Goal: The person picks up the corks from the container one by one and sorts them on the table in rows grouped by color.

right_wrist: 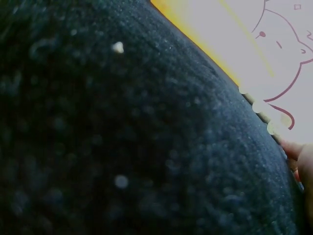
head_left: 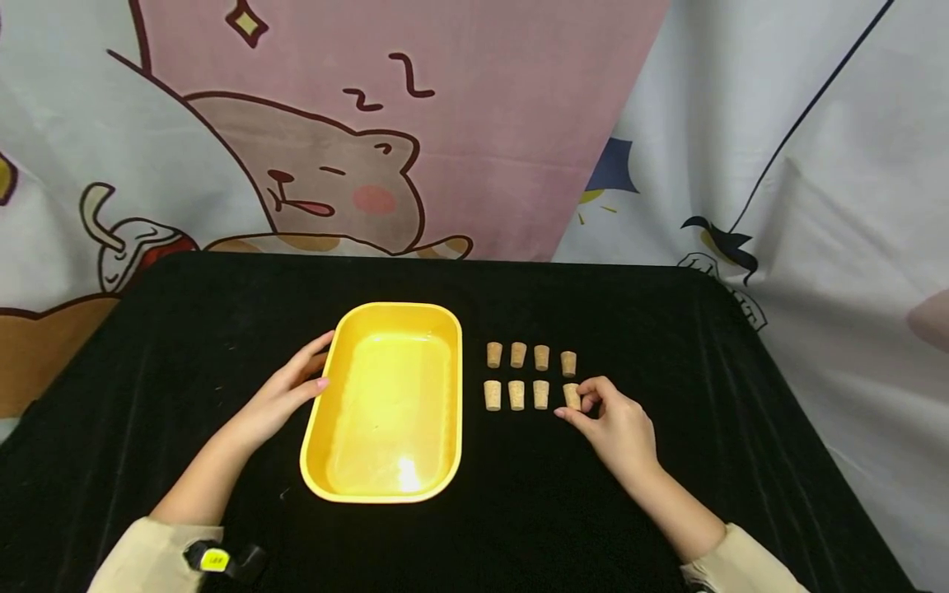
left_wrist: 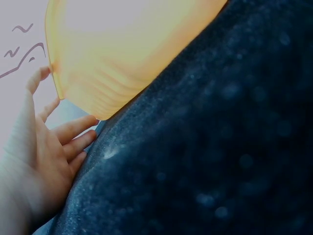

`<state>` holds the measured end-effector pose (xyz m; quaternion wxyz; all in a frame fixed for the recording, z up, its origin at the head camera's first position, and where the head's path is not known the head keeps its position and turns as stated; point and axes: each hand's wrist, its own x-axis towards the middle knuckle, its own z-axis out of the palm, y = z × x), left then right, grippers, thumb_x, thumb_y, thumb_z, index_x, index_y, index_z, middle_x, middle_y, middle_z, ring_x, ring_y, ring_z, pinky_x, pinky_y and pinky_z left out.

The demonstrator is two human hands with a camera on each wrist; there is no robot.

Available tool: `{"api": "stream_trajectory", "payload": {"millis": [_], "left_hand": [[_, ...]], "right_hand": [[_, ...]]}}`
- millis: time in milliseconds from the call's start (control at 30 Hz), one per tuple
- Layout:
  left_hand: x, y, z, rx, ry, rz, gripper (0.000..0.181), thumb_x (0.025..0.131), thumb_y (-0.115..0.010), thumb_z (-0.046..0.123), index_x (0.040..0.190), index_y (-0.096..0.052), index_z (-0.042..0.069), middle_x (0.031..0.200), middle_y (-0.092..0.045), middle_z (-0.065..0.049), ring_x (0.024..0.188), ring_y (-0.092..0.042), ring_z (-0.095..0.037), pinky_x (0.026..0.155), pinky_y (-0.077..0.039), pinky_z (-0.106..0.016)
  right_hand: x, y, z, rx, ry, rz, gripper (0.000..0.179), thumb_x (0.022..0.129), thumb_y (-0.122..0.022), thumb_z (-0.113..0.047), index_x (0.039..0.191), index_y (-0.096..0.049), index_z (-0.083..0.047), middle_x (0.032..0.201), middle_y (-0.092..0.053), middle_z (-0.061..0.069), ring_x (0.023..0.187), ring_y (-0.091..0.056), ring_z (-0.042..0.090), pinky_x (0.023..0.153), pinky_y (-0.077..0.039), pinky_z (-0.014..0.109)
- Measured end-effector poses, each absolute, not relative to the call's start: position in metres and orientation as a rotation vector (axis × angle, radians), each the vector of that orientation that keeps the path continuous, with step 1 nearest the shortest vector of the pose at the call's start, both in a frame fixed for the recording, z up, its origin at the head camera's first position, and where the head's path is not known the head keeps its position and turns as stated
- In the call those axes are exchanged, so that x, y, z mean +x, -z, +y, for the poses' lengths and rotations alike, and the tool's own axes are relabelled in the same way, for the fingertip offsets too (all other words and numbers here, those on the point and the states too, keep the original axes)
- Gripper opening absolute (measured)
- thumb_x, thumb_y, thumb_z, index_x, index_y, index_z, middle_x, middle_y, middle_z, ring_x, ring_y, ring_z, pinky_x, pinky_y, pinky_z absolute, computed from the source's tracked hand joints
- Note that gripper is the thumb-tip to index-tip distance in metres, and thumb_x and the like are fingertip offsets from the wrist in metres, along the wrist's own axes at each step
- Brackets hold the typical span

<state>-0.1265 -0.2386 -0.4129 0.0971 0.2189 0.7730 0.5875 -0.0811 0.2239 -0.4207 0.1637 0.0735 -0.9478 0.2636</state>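
Note:
A yellow plastic tray [head_left: 310,461] lies on the black cloth. My left hand [head_left: 280,401] touches its left rim with thumb and fingers spread and fairly straight; the left wrist view shows the fingertips against the tray's outer wall [left_wrist: 122,73]. To the right of the tray, several cork stoppers stand in two rows, a back row [head_left: 518,355] and a front row [head_left: 516,395]. With thumb and index finger, my right hand [head_left: 621,430] pinches the rightmost front cork stopper [head_left: 572,397]. In the right wrist view, the right hand [right_wrist: 304,169] is mostly cut off by the frame edge.
Black cloth [head_left: 504,527] covers the table. Behind it hangs a printed curtain [head_left: 504,123] with a sleeping cartoon bear. A black device with a yellow label [head_left: 215,560] is strapped at the left sleeve.

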Motion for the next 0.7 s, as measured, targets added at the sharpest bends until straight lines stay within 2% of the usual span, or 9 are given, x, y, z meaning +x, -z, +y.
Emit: {"api": "stream_trajectory", "payload": {"millis": [200, 367, 500, 600, 700], "left_hand": [[-0.125, 0.411, -0.239, 0.641, -1.730, 2.300, 0.059, 0.101, -0.045, 0.010, 0.153, -0.019, 0.012, 0.144, -0.036, -0.028, 0.122, -0.045, -0.041, 0.088, -0.047, -0.026], [-0.122, 0.407, -0.239, 0.625, -1.686, 2.319, 0.059, 0.101, -0.046, 0.011, 0.153, -0.019, 0.011, 0.144, -0.036, -0.027, 0.125, -0.041, -0.043, 0.089, -0.046, -0.028], [-0.120, 0.402, -0.240, 0.619, -1.625, 2.358, 0.055, 0.102, -0.043, 0.015, 0.153, -0.020, 0.011, 0.144, -0.037, -0.025, 0.125, -0.042, -0.041, 0.093, -0.045, -0.041], [-0.119, 0.397, -0.241, 0.629, -1.582, 2.384, 0.052, 0.104, -0.041, 0.016, 0.152, -0.022, 0.008, 0.143, -0.039, -0.025, 0.124, -0.045, -0.041, 0.094, -0.042, -0.053], [-0.117, 0.390, -0.244, 0.631, -1.495, 2.444, 0.051, 0.103, -0.041, 0.017, 0.151, -0.024, 0.007, 0.144, -0.039, -0.024, 0.126, -0.043, -0.042, 0.095, -0.038, -0.060]], "right_hand": [[-0.078, 0.416, 0.225, 0.178, -0.783, -2.730, 0.038, 0.075, -0.082, -0.030, 0.102, -0.061, -0.015, 0.079, -0.059, -0.006, 0.054, -0.048, 0.006, 0.049, -0.041, 0.024], [-0.075, 0.403, 0.232, 0.150, -0.801, -2.713, 0.032, 0.081, -0.076, -0.033, 0.102, -0.063, -0.013, 0.081, -0.061, -0.004, 0.057, -0.050, 0.008, 0.049, -0.041, 0.025], [-0.072, 0.388, 0.245, 0.157, -0.804, -2.664, 0.025, 0.086, -0.073, -0.027, 0.102, -0.063, -0.010, 0.081, -0.062, -0.004, 0.058, -0.050, 0.010, 0.049, -0.040, 0.025], [-0.069, 0.379, 0.258, 0.161, -0.765, -2.640, 0.021, 0.086, -0.072, -0.021, 0.101, -0.064, -0.010, 0.081, -0.062, -0.003, 0.057, -0.048, 0.009, 0.047, -0.038, 0.025], [-0.067, 0.373, 0.273, 0.170, -0.697, -2.625, 0.019, 0.085, -0.073, -0.019, 0.101, -0.065, -0.010, 0.081, -0.063, -0.003, 0.056, -0.047, 0.007, 0.045, -0.036, 0.025]]}}
